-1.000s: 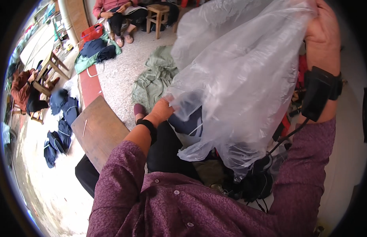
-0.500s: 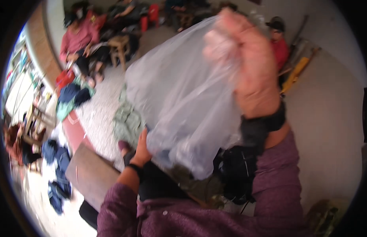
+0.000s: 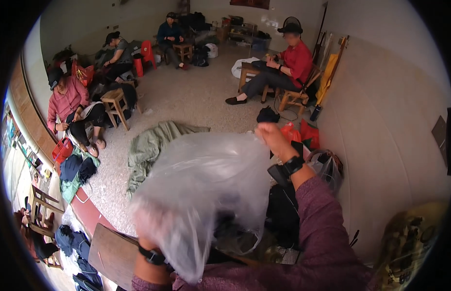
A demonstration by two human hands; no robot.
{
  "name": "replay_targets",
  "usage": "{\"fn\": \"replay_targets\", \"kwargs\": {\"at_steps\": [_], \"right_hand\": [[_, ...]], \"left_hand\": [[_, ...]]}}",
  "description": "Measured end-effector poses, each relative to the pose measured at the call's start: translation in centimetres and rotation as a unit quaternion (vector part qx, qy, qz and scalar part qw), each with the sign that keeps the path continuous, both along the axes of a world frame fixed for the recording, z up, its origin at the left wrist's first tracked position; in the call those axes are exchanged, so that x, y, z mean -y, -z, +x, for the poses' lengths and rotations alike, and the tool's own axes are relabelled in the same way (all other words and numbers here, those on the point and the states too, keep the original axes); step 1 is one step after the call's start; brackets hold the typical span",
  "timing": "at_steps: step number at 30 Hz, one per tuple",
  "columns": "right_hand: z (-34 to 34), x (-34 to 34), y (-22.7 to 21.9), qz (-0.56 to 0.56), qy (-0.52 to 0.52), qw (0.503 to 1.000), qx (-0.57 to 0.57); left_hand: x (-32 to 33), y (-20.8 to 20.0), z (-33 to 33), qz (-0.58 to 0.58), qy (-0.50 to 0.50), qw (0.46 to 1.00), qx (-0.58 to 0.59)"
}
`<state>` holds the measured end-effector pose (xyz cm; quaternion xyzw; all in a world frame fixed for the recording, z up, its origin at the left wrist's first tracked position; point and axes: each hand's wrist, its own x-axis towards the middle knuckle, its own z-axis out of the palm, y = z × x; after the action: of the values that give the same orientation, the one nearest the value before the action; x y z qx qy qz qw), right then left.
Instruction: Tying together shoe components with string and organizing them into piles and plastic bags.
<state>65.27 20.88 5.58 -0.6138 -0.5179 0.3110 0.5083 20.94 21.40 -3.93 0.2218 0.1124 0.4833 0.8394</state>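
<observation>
Your head has lifted and the clear plastic bag (image 3: pixel 206 194) has come down since a moment ago: half a second back your right hand (image 3: pixel 271 136) held it high and bunched in front of your face, and now that hand sits lower, closed on the bag's upper edge, with the film spread wide between your two hands. Your left hand (image 3: pixel 150 242) is down by your lap, blurred behind the plastic; it looks clamped on the lower edge, though the fingers themselves cannot be made out. The bag now hangs open across your knees rather than being shaken aloft, which reads as the spreading stage nearing its end. Beneath it lies dark material (image 3: pixel 283 213) on your lap, partly hidden by the film. A wooden board (image 3: pixel 111 254) lies just beside your left wrist, and a green garment (image 3: pixel 152 143) is heaped on the floor (image 3: pixel 196 102) beyond the bag. Orange bags (image 3: pixel 300 133) and another clear bag (image 3: pixel 327 167) crowd the wall on your right. Other people sit on stools well apart, none reaching toward you.
</observation>
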Motion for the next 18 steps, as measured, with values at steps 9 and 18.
{"fn": "replay_targets", "kwargs": {"at_steps": [9, 18], "right_hand": [[-2.6, -3.0, 5.3, 0.113, 0.022, 0.987, -0.110], [-9.9, -5.7, -12.1, 0.308, -0.138, 0.883, 0.327]], "left_hand": [[1.6, -11.7, -7.6, 0.211, -0.160, 0.952, -0.152], [1.3, -22.0, -18.6, 0.251, -0.327, 0.869, -0.272]]}}
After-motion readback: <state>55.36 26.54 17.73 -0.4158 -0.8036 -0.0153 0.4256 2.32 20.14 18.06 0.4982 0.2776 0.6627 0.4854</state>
